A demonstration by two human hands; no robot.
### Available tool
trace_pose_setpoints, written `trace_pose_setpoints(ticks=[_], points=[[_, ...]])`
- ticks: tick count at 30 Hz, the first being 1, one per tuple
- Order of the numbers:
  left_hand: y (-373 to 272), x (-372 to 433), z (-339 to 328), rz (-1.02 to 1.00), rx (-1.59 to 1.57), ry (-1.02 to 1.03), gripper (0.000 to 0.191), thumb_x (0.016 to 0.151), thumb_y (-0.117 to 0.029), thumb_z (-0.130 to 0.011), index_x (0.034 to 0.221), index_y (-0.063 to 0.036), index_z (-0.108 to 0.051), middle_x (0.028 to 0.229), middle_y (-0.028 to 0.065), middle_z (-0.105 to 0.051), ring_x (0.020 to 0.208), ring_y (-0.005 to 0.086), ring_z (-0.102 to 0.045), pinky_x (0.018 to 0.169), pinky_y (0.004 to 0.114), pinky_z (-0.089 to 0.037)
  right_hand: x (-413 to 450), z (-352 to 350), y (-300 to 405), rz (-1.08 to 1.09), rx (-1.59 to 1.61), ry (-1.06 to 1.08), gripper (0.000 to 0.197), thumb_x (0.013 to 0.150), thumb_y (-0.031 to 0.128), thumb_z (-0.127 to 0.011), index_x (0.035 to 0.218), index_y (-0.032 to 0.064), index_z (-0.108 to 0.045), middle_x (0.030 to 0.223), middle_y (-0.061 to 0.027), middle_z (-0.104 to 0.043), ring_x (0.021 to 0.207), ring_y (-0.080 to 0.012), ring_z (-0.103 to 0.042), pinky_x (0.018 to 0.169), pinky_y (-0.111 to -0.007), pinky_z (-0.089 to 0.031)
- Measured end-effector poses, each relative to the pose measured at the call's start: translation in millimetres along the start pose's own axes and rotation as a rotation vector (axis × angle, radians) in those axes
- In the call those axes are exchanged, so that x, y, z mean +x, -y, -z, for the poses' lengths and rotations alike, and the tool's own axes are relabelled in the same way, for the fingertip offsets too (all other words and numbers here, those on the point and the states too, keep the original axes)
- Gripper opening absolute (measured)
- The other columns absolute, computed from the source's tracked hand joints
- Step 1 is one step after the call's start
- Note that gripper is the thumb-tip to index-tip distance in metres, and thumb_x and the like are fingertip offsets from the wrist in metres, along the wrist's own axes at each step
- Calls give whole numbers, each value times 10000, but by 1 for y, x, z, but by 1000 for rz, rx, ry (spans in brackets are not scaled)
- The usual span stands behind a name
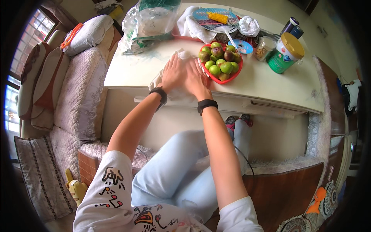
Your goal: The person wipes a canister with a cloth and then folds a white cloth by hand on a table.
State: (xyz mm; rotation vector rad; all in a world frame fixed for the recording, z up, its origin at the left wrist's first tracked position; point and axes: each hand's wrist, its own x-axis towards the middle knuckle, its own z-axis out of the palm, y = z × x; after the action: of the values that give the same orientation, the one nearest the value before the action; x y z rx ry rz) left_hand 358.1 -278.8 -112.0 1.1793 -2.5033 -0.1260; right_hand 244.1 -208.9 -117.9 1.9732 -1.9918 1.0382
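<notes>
Both my hands lie flat on a pale cloth (156, 79) spread at the front edge of a cream table (133, 69). My left hand (173, 71) presses on the cloth with fingers extended. Beside it, my right hand (196, 76) rests palm down, close to a red plastic basket (222, 82) of green and reddish-brown fruit (226, 67). The area between the hands is hazy, so the cloth's details there are unclear. A small white bunched piece (184, 55) shows beyond the fingertips. Each wrist wears a black band.
Clear plastic bags (150, 23) stand at the back left. Behind the basket are a white towel (191, 24), a hand fan (203, 18) with a corn cob (217, 18), and a disc (244, 46). A glass jar (265, 48) and a green-and-white can (284, 55) stand right.
</notes>
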Motion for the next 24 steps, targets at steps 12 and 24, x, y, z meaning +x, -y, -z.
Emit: trace_pose_setpoints(ticks=[12,24], points=[[-51,24,-6,-64,53,9,582,915,-342,-383,1339,53,-323,1436,260,-248,1359,375,-206,1106,454,-166,1,22,-63,55,-13,22,353,849,153,-520,1191,69,-528,1287,-149,-492,1257,-340,-395,1054,-437,-305],[-46,59,-43,-42,65,-51,612,935,-384,-312,1342,72,-325,1424,291,-250,1345,416,-211,1091,500,-169,19,14,-80,22,-139,2,351,889,160,-462,1228,82,-506,1333,-115,-461,1262,-334,-384,1055,-427,-298]])
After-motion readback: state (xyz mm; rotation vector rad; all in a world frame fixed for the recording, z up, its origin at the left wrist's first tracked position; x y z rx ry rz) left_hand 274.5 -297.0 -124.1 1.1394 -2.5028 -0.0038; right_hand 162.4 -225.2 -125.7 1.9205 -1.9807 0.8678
